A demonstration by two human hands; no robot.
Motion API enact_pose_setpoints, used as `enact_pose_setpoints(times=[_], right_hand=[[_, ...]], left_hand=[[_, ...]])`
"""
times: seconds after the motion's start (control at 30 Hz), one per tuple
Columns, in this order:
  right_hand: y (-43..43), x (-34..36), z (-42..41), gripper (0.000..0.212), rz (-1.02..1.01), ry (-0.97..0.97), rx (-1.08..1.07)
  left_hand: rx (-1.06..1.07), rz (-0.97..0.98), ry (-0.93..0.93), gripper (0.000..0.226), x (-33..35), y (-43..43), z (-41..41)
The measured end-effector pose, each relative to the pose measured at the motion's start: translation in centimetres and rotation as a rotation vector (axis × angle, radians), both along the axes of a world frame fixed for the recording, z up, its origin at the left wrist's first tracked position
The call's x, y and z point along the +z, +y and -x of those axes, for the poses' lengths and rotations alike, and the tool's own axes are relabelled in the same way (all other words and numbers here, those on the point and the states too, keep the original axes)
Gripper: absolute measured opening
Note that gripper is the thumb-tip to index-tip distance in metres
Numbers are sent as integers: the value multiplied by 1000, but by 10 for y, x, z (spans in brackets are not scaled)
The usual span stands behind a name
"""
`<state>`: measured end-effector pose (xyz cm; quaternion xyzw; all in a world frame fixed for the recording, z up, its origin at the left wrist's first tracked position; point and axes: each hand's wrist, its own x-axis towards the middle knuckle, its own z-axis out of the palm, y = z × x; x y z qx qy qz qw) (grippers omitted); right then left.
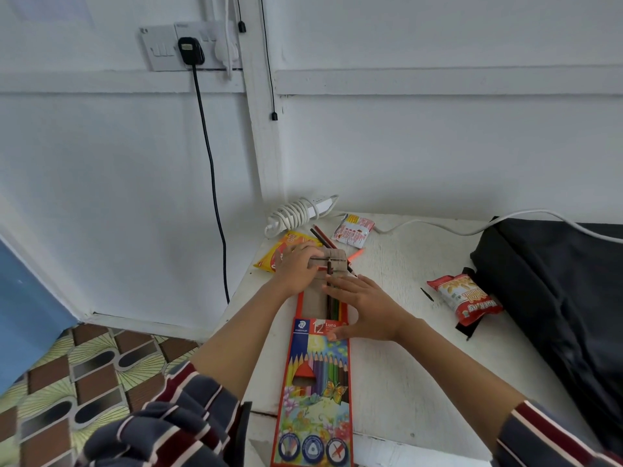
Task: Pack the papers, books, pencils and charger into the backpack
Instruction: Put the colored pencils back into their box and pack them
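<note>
Pencil box (315, 382) — left fingers (308, 253) clamped on its flap (337, 257), right fingers (342, 287) flat on top

My left hand (296, 266) gripped the open flap end of the pencil box (315, 375) on the white table (404, 382). My right hand (365, 310) lay flat across the box, fingers straight. Loose pencils (320, 237) just beyond it, coiled white charger (300, 212) at the far corner, black backpack (556, 298) on the right.
</note>
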<state>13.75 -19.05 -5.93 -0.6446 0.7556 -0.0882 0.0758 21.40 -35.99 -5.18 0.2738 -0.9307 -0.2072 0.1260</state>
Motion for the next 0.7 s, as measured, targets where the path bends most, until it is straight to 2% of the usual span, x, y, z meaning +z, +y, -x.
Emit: enact_pose_setpoints(times=[0.07, 0.17, 0.3, 0.57, 0.7], right_hand=[[-3, 0, 1, 84, -57, -1, -9], [-4, 3, 0, 76, -28, -18, -12], [-4, 9, -4, 65, -5, -16, 22], [-2, 19, -7, 67, 68, -89, -14], [-6, 16, -8, 67, -41, -22, 0]], left_hand=[[8, 10, 58, 22, 0, 1, -3], [13, 6, 79, 16, -4, -1, -7], [-10, -13, 91, 18, -7, -3, -8], [2, 0, 162, 14, -2, -2, -6], [2, -11, 173, 18, -3, -2, -7]])
